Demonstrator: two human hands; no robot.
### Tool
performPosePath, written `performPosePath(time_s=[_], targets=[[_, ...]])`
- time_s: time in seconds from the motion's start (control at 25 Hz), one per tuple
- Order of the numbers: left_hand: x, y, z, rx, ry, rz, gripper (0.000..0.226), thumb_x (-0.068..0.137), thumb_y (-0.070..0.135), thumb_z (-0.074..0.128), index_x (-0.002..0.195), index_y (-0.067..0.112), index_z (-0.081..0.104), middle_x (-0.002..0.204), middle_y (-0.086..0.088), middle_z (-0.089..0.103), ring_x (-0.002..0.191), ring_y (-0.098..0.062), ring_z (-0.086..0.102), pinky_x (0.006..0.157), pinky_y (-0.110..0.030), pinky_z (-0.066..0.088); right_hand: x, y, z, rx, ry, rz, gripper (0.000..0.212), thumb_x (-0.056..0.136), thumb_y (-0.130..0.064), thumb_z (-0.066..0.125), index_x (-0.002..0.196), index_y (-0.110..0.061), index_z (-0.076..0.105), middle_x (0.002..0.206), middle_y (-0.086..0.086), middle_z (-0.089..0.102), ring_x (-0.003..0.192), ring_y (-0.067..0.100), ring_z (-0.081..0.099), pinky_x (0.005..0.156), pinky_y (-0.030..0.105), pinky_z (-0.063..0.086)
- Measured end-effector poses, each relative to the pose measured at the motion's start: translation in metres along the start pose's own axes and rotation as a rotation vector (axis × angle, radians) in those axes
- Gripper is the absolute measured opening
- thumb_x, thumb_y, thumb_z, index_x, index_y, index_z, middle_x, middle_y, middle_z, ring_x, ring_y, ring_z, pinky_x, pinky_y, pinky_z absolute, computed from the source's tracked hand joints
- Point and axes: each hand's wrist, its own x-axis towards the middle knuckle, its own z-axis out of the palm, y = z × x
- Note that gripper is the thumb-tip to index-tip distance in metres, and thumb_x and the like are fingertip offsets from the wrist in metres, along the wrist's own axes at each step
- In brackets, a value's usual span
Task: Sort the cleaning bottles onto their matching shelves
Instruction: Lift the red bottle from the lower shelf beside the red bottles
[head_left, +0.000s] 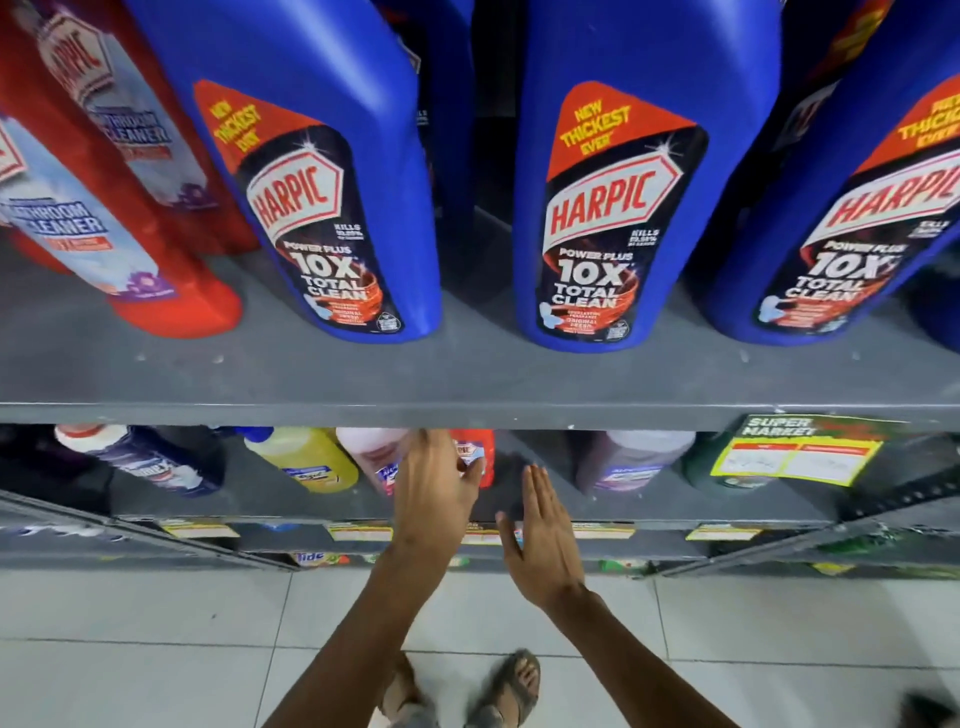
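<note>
A small red Harpic bottle (480, 447) stands on the lower shelf (540, 499), partly hidden under the upper shelf's edge. My left hand (434, 499) reaches in beside it with fingers spread and the thumb lying across the bottle's front, not closed around it. My right hand (543, 535) hovers flat and open just right of it, holding nothing. On the upper shelf (467, 374) stand three large blue Harpic bottles (332, 171) (613, 171) (857, 208) and, at the left, red bathroom cleaner bottles (182, 306).
The lower shelf also holds a white-capped dark bottle (145, 457), a yellow bottle (306, 457), a pink bottle (371, 452), a purple bottle (631, 457) and a dark green one (701, 467). A yellow price sign (795, 452) hangs at right. White floor tiles (156, 649) lie below.
</note>
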Motion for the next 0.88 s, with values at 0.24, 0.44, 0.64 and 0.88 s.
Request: performPosePath(time_s=[0.24,0.44,0.64,0.88], targets=[[0.006,-0.011,-0.006,-0.01,0.012,0.022,0.052,0.085,0.023,0.085,0.127,-0.001,0.065,0.128,-0.019,0.068,0.123,-0.037,0.061,0.104,-0.041,0.046,0.011,0.008,0.006,-0.061,-0.074,-0.017,0.074,0.109,-0.049,0.02,0.17,-0.011,0.003,0.18,0.006,0.0,0.167,0.02,0.0,0.134,0.031,0.0],[0.003,-0.025,-0.008,0.066,-0.07,0.126,0.066,0.08,0.042,0.087,0.134,0.01,0.065,0.132,-0.009,0.073,0.123,-0.031,0.064,0.098,-0.033,0.047,0.013,0.005,0.011,-0.173,-0.06,-0.046,0.067,0.114,-0.041,0.016,0.169,-0.011,-0.007,0.179,0.006,-0.012,0.165,0.02,-0.014,0.132,0.033,-0.011],[-0.01,-0.043,-0.015,-0.136,-0.053,0.148,0.052,0.072,0.04,0.094,0.113,0.017,0.073,0.107,-0.002,0.08,0.096,-0.026,0.072,0.082,-0.035,0.059,0.014,0.001,0.013,-0.146,-0.05,-0.034,0.071,0.11,-0.046,0.007,0.17,-0.008,0.008,0.179,0.008,0.001,0.168,0.027,0.004,0.133,0.036,-0.001],[-0.035,-0.056,-0.08,-0.475,-0.115,0.116,0.061,0.066,0.028,0.1,0.119,0.024,0.07,0.102,0.009,0.082,0.095,-0.015,0.079,0.083,-0.03,0.066,-0.004,-0.026,0.008,0.003,0.102,-0.214,0.062,0.111,-0.032,0.036,0.165,-0.003,0.03,0.175,0.014,0.027,0.164,0.032,0.025,0.134,0.045,0.024]])
